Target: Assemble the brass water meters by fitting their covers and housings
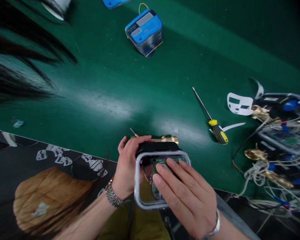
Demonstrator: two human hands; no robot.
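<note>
Hair hangs in dark, blurred strands across the upper left, covering part of the green tabletop and crossing a white object that the top edge cuts off, too little showing to identify. A small bluish scrap lies blurred near the table's edge. Below, more strands cross a tan quilted pad, and white offcuts lie scattered.

The left hand, with a metal-banded watch, curls its fingers around the left side of a clear-fronted case; its thumb is hard to make out. The case sits tilted at the table's near edge, above the person's lap. Its housing is black, its window transparent with a thick, pale, round-cornered rim; a green circuit board and thin coloured wires show through. A brass fitting emerges behind, mostly hidden.

Beyond stands a banded stack of blue plates, its print illegible. The right hand is flat, fingers extended over the window, gripping nothing and hiding much of the board.

Further right lie a yellow-and-black screwdriver, a white cut-out and a jumbled pile of similar cases, tangled in pale cables and cut off by the frame.
</note>
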